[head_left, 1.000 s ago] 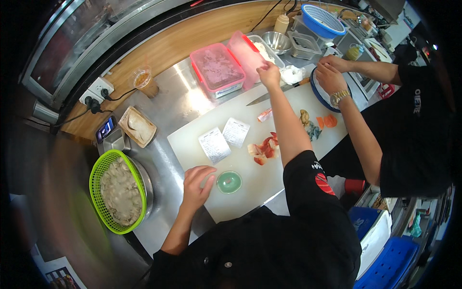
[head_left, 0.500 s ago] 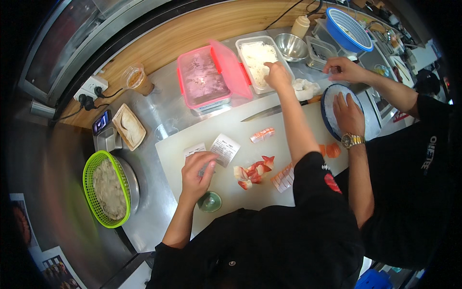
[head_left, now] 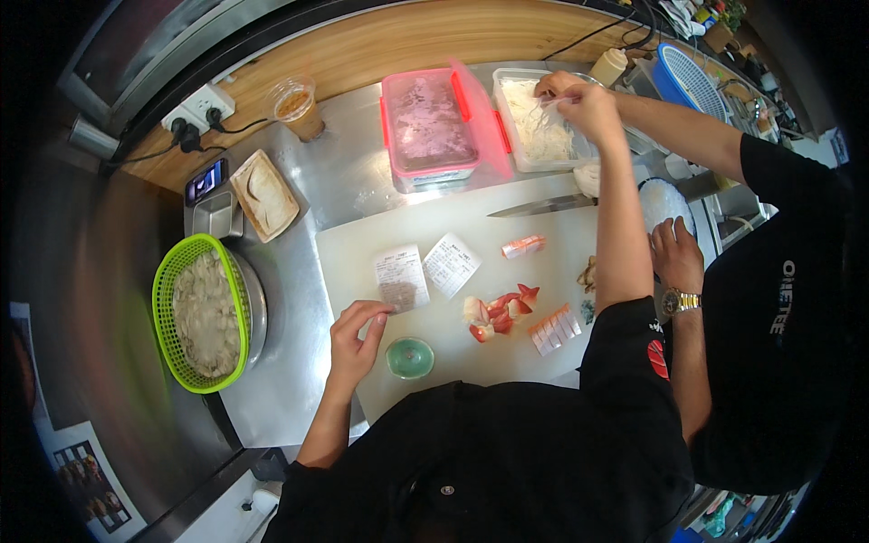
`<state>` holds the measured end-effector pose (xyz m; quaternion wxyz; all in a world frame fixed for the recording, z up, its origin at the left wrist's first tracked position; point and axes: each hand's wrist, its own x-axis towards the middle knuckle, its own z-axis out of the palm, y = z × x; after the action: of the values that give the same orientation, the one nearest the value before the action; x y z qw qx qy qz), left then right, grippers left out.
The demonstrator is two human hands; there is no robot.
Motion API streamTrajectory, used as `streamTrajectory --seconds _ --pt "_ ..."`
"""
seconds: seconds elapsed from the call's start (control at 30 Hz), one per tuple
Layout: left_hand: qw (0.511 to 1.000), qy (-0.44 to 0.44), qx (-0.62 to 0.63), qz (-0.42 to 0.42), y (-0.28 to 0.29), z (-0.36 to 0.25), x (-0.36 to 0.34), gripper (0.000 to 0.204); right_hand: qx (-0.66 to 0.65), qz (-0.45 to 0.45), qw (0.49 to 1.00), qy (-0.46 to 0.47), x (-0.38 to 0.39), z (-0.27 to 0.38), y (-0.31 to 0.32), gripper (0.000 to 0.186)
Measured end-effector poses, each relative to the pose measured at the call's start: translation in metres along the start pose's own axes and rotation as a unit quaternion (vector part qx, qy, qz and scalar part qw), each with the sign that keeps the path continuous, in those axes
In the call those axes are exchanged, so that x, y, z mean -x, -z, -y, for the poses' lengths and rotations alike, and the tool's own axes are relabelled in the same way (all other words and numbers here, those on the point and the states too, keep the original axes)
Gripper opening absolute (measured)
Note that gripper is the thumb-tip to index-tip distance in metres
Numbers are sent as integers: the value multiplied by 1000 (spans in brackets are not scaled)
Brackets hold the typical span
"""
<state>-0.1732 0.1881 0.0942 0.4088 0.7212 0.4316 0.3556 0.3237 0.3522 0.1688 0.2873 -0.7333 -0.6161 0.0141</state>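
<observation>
My right hand [head_left: 593,113] is raised over a clear tub [head_left: 514,149] of white shreds, its fingers closed on a few thin white shreds [head_left: 549,112] that look like shredded radish. A co-worker's hand [head_left: 554,85] is right beside it at the tub. My left hand [head_left: 358,342] hovers over the near left of the white cutting board [head_left: 348,244], fingers stretched and thumb apart, holding nothing. Its fingertips are by a printed slip [head_left: 400,276], with a green bowl [head_left: 410,358] just right of it. Red-and-white clam slices [head_left: 496,313] lie mid-board, near orange-and-white slices [head_left: 555,329].
A knife [head_left: 543,206] lies along the board's far side. Behind stands a pink-lidded box [head_left: 427,122]. At left are a green basket [head_left: 201,312], a small metal tray [head_left: 217,215], a rectangular dish [head_left: 264,195] and a drink cup [head_left: 299,109]. The co-worker's other hand [head_left: 679,258] is at right.
My right hand has come up from the tub with shreds. My left hand has moved off the slips toward me. One co-worker's hand has reached across to the tub. The view has shifted.
</observation>
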Motion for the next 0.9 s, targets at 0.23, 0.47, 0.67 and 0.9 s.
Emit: streamTrajectory --seconds 0.23,0.47,0.67,0.9 --pt "999 -10 21 -26 37 5 20 12 -226 110 968 11 29 84 90 19" --pt "997 32 46 58 45 23 60 18 -229 175 952 104 193 200 69 17" --pt "989 29 29 140 27 38 91 36 -184 211 960 10 326 252 -60 18" --pt "984 -67 -115 117 15 40 82 51 -70 176 980 60 370 239 -102 26"
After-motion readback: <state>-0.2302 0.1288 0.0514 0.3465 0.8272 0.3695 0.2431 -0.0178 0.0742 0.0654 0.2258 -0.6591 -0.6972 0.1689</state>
